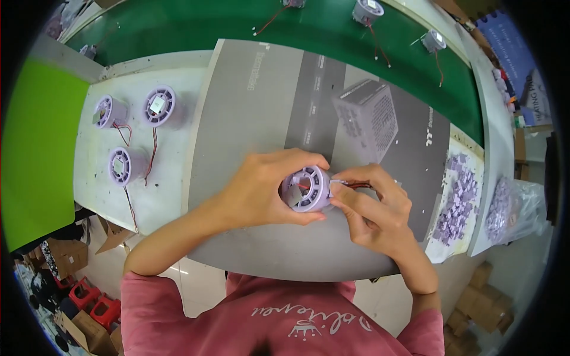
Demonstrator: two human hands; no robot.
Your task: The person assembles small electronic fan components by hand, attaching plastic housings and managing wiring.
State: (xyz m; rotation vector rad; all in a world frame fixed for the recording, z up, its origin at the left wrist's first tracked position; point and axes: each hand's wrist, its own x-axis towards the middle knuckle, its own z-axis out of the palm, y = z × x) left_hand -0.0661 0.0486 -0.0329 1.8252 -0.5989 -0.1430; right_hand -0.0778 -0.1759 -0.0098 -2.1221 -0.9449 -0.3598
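Over the grey printed mat [249,130], my left hand [261,187] is wrapped round a round lilac plastic housing [307,188] with a slotted, spoked end turned up. Its thumb and fingers press on opposite sides of the rim. From the right, my right hand [374,202] pinches a small pale part at the housing's edge. Red and black wires [358,185] run from that spot under its fingers. My fingertips partly hide the pinched part, so its kind is unclear.
Three similar lilac housings [159,107] with trailing wires stand on the white tabletop [169,196] at left. A heap of small lilac pieces [457,202] lies at right. More wired units [368,10] sit on the green conveyor belt [214,26] at the back. A clear plastic bag [519,207] stands far right.
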